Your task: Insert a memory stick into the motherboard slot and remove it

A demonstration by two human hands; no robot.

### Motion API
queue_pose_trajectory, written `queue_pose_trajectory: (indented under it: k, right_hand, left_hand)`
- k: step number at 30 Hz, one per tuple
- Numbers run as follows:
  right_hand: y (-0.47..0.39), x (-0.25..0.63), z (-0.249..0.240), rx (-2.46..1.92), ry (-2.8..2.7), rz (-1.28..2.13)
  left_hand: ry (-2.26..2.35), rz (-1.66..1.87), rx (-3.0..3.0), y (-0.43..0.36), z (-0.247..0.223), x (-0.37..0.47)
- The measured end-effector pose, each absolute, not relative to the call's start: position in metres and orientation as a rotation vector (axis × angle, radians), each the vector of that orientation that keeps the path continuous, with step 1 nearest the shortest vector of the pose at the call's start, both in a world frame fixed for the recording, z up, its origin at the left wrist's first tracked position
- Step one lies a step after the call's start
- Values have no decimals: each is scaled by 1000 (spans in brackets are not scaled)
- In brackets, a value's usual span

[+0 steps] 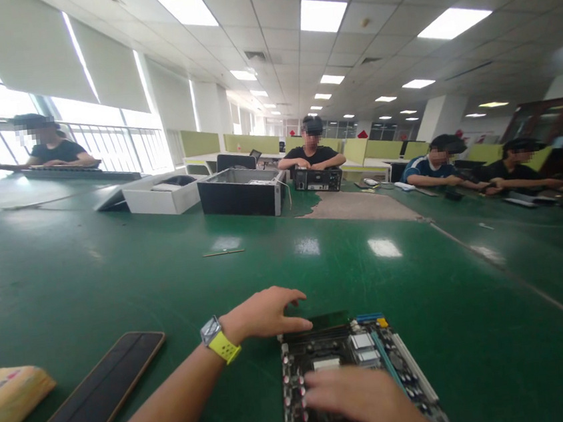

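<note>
A computer motherboard (294,398) lies on the green table in front of me, its lower edge running out of view. What looks like a memory module (332,320) stands along its far edge. My left hand (266,312), with a yellow-strapped watch (219,342) on the wrist, is at the board's far left corner. Its thumb and forefinger are apart, the thumb tip close to the module; contact is unclear. Slightly blurred, my right hand (369,400) hovers over the middle of the board with fingers stretched out, hiding part of it. Nothing shows in either hand.
A dark flat panel (94,398) and a tissue pack (13,404) lie at the left. A thin rod (223,252) is farther out. Beyond are a black computer case (239,195) and a white box (157,198). Several people sit around the table, one handling a device (317,179).
</note>
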State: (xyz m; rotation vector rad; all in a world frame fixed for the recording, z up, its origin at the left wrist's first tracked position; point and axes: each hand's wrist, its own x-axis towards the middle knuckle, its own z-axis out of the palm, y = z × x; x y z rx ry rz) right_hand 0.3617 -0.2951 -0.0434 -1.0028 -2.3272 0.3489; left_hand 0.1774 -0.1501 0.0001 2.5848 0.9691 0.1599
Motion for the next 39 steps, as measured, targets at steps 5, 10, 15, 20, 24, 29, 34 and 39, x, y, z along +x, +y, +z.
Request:
queue_pose_trajectory:
  k: [5, 10, 15, 20, 24, 29, 34, 39]
  right_hand:
    - [-263, 415, -13, -1523, -2012, 291]
    - [-240, 432, -51, -1594, -2016, 448]
    - [-242, 427, -66, -1639, -1962, 362]
    - [-248, 425, -64, -1603, -1949, 297]
    - [-249, 424, -64, -1580, -1945, 275]
    - [-248, 425, -65, -1546, -1956, 264]
    - [-248, 424, -63, -1521, -1990, 265]
    - [-248, 424, -61, -1536, -1979, 249]
  left_hand:
    - [979, -51, 2666, -159, 6, 183]
    - [1017, -79, 2743, -163, -2, 189]
    - [1017, 23, 2767, -159, -13, 191]
    - [1101, 114, 2705, -155, -15, 191]
    - [1076, 164, 2670, -153, -12, 189]
    - [1081, 218, 2674, -153, -11, 189]
    - [1083, 254, 2657, -153, -12, 190]
    - [1082, 245, 2651, -152, -12, 190]
